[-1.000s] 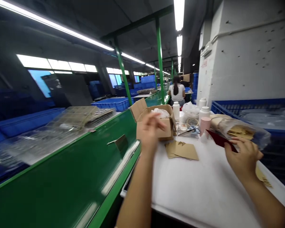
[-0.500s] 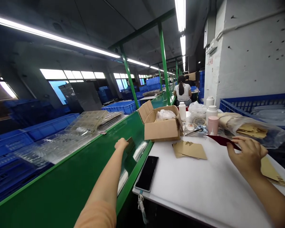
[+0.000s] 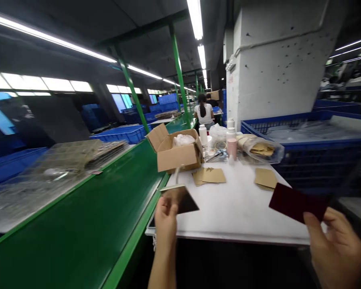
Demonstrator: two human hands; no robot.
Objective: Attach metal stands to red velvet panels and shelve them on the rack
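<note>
at the near edge of the white table: both hands are raised, each with a flat piece.
left hand: fingers closed on the corner of a dark glossy plate, held tilted over the table's edge beside the green conveyor, probably for a look.
right hand: pinching a dark red card by its lower edge, flat face kept clear.
further back: tan card stacks lie within reach in front of an open cardboard box.

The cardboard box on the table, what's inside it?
A crumpled clear plastic bag pokes out of the open cardboard box. Whatever lies under the bag is hidden by the box walls.
</note>
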